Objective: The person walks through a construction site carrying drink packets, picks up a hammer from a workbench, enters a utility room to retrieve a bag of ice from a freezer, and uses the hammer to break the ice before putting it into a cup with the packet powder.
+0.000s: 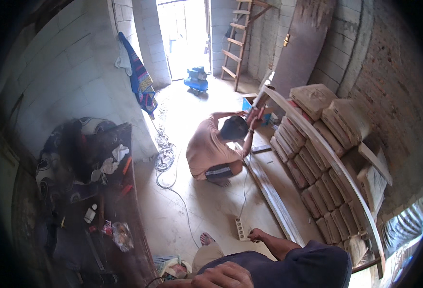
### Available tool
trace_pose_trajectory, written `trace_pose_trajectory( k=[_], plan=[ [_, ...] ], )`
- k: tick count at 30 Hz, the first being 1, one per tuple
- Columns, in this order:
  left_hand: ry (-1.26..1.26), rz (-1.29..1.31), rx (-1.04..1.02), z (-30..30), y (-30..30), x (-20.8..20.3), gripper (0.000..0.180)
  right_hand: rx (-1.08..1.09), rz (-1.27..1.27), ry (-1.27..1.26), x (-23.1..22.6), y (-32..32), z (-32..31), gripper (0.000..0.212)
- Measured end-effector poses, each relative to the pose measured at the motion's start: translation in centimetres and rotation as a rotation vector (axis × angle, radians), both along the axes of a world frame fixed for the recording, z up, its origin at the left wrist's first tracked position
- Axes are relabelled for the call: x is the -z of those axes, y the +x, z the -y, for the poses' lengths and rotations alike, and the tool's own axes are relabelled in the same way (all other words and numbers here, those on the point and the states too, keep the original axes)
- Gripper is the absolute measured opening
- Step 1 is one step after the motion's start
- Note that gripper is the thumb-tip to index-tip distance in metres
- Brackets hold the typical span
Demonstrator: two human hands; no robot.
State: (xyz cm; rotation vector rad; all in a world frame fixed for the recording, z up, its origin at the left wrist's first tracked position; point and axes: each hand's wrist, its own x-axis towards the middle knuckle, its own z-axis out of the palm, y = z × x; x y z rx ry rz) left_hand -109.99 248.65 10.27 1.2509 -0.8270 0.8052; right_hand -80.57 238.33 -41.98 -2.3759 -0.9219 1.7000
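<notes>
Here the right hand (257, 235) is hanging just beside the white power strip (240, 229), which is lying on the floor (173, 216); its grip is curling inward, though whether it is pinching anything I can't tell. Down at the lower edge, the left hand (226, 276) is showing its back, fingers bending in front of the dark shirt (312, 264), and what its grip is holding, if anything, I can't tell. A thin cord (245, 189) is running from the strip toward a crouching co-worker (209, 151), a long board (276, 201) is lying alongside, and stacked bags (307, 168) are filling the right.
</notes>
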Motion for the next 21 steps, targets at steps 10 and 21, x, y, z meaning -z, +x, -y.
trace_pose_trajectory(
  k=[10,21],
  plan=[
    [0.042,-0.021,-0.092,-21.3,-2.8,-2.3,0.016,0.049,-0.038,0.083,-1.8,-2.0,-24.3,0.038],
    [0.049,-0.153,-0.225,-42.0,-4.3,-0.2,0.023,-0.032,-0.015,-0.033,-0.1,-3.1,-42.8,0.045]
  ],
)
